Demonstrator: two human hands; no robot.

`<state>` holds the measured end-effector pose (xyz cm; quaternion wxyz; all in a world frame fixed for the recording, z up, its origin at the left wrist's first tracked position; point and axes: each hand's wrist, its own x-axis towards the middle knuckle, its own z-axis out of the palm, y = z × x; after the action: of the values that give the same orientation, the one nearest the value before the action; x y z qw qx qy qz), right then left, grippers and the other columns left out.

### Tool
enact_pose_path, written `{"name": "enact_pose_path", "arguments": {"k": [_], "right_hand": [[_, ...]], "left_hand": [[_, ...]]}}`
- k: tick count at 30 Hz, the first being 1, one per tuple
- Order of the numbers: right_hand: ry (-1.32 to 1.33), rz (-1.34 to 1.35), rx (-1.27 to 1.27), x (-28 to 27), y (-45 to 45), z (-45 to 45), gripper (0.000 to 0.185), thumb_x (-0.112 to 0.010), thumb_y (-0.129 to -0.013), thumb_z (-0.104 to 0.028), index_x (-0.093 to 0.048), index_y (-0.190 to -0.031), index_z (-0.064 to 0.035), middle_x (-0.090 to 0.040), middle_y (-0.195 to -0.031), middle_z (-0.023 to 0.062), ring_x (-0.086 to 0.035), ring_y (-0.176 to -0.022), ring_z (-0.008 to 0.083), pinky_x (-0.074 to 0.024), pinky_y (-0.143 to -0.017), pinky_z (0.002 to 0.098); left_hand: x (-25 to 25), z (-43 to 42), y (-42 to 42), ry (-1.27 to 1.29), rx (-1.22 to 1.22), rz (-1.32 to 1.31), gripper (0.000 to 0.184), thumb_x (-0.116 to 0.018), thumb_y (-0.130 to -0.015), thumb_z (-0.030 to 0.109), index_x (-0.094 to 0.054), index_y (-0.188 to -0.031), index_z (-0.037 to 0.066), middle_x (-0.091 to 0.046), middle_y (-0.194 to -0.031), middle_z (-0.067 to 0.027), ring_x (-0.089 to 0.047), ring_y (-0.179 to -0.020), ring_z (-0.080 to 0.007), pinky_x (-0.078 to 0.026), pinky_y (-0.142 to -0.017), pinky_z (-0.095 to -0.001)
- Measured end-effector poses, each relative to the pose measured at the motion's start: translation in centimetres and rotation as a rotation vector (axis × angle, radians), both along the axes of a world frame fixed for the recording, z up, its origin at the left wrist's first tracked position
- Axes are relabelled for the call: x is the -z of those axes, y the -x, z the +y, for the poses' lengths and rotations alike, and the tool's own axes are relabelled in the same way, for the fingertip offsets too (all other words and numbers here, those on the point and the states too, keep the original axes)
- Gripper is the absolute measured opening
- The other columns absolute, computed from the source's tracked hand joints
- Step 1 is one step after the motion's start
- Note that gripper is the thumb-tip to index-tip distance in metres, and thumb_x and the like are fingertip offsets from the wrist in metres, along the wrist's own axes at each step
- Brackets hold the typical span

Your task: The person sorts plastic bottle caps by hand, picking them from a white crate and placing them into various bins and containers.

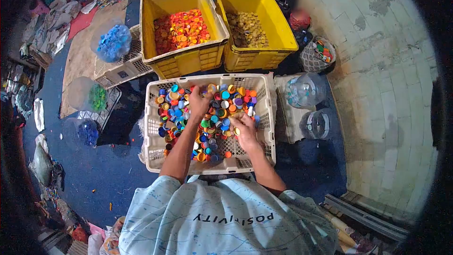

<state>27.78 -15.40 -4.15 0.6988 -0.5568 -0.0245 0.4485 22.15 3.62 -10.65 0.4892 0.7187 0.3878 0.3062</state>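
Observation:
A white plastic crate [151, 158] stands right in front of me, holding a spread of mixed bottle caps [178, 113] in blue, green, orange, red, white and other colours. Over the crate's far middle, my left hand [200, 101] is closed, with a tan cap [211, 88] at its fingertips. My right hand [246, 134] is lower and to the right, inside the crate's right half. Its thumb and fingers pinch a yellowish cap [236, 131]. Loose caps lie beneath and around both hands.
Beyond the crate stand two yellow bins, one with orange-red caps [186, 28], one with tan caps [247, 28]. At left are containers of blue [114, 43], green [98, 98] and dark blue caps [88, 132]. Clear containers [306, 89] sit right; a patterned bag [314, 56] stands behind them.

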Motion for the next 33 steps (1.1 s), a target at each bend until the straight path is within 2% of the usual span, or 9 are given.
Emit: {"name": "enact_pose_path", "arguments": {"k": [3, 8, 10, 18, 24, 28, 29, 32, 33], "right_hand": [[0.060, -0.670, -0.047, 0.3, -0.2, 1.6, 0.042, -0.077, -0.073, -0.008, -0.060, -0.111, -0.0068, -0.061, -0.085, 0.0010, -0.058, -0.076, 0.0101, -0.0498, -0.067, 0.0278], [0.024, -0.933, -0.272, -3.3, -0.1, 3.3, 0.055, -0.080, -0.070, -0.015, -0.059, -0.121, -0.0078, -0.062, -0.090, 0.0058, -0.060, -0.079, 0.0138, -0.0494, -0.072, 0.0272], [0.065, -1.129, -0.339, -3.6, 0.2, 3.9, 0.051, -0.080, -0.071, -0.020, -0.062, -0.116, -0.0073, -0.062, -0.092, 0.0078, -0.060, -0.081, 0.0161, -0.0495, -0.072, 0.0285], [0.067, -0.913, -0.427, -2.1, 2.7, 4.0, 0.041, -0.076, -0.075, -0.028, -0.062, -0.105, -0.0027, -0.062, -0.101, 0.0127, -0.061, -0.090, 0.0241, -0.0489, -0.078, 0.0344], [-0.023, -1.043, -0.288, -1.5, 4.5, 4.5, 0.034, -0.072, -0.082, -0.022, -0.063, -0.109, -0.0042, -0.063, -0.096, 0.0051, -0.057, -0.078, 0.0106, -0.0479, -0.068, 0.0270], [-0.035, -0.517, -0.163, -0.9, 4.4, 5.9, 0.041, -0.069, -0.085, -0.019, -0.058, -0.119, 0.0000, -0.062, -0.102, 0.0060, -0.056, -0.075, 0.0073, -0.0473, -0.063, 0.0236], [-0.078, -0.762, 0.033, 1.3, 4.0, 7.0, 0.041, -0.067, -0.086, -0.021, -0.055, -0.119, 0.0012, -0.062, -0.101, 0.0067, -0.057, -0.074, 0.0069, -0.0484, -0.065, 0.0232], [-0.124, -0.070, 0.062, -0.5, 2.9, 6.4, 0.031, -0.066, -0.087, -0.024, -0.058, -0.108, -0.0021, -0.064, -0.090, 0.0077, -0.061, -0.075, 0.0128, -0.0498, -0.062, 0.0271], [-0.120, 0.074, 0.064, -0.3, 2.5, 6.0, 0.038, -0.059, -0.091, -0.030, -0.054, -0.112, 0.0011, -0.061, -0.099, 0.0108, -0.059, -0.086, 0.0181, -0.0502, -0.075, 0.0323]], "left_hand": [[-6.5, -2.3, 2.4, 0.466, 0.067, -0.099, 0.039, -0.071, -0.081, 0.018, -0.059, -0.113, 0.001, -0.064, -0.102, -0.0062, -0.061, -0.076, -0.0137, -0.047, -0.063, -0.0267], [-8.0, -5.4, 6.1, 0.830, 0.212, -0.313, 0.032, -0.067, -0.084, 0.013, -0.061, -0.114, 0.004, -0.060, -0.084, 0.0032, -0.041, -0.055, -0.0018, -0.029, -0.046, -0.0184], [-8.1, -5.8, 7.2, 0.917, 0.172, -0.384, 0.031, -0.068, -0.084, 0.014, -0.062, -0.113, 0.005, -0.061, -0.084, 0.0021, -0.049, -0.059, -0.0036, -0.036, -0.050, -0.0177], [-9.4, -7.1, 10.4, 1.052, 0.119, -0.484, 0.026, -0.064, -0.088, 0.020, -0.062, -0.111, 0.007, -0.059, -0.078, 0.0041, -0.051, -0.060, -0.0041, -0.038, -0.049, -0.0178], [-8.1, -7.5, 11.2, 1.159, 0.045, -0.638, 0.032, -0.058, -0.091, 0.028, -0.058, -0.117, 0.009, -0.054, -0.082, 0.0036, -0.046, -0.062, -0.0035, -0.032, -0.048, -0.0175], [-6.7, -7.0, 12.1, 1.324, -0.031, -0.859, 0.035, -0.056, -0.091, 0.026, -0.056, -0.116, 0.002, -0.055, -0.086, 0.0011, -0.048, -0.065, -0.0054, -0.039, -0.051, -0.0191], [-6.1, -6.7, 12.5, 1.349, -0.028, -0.922, 0.032, -0.057, -0.091, 0.022, -0.057, -0.113, 0.000, -0.057, -0.086, -0.0008, -0.051, -0.067, -0.0067, -0.042, -0.052, -0.0212], [-5.5, -6.7, 13.0, 1.384, -0.156, -0.941, 0.026, -0.059, -0.090, 0.019, -0.058, -0.109, 0.001, -0.059, -0.087, -0.0020, -0.055, -0.071, -0.0091, -0.046, -0.056, -0.0225], [-5.5, -6.6, 13.1, 1.394, -0.145, -0.953, 0.024, -0.062, -0.088, 0.018, -0.058, -0.106, 0.002, -0.061, -0.088, -0.0033, -0.059, -0.075, -0.0122, -0.049, -0.059, -0.0234]]}}
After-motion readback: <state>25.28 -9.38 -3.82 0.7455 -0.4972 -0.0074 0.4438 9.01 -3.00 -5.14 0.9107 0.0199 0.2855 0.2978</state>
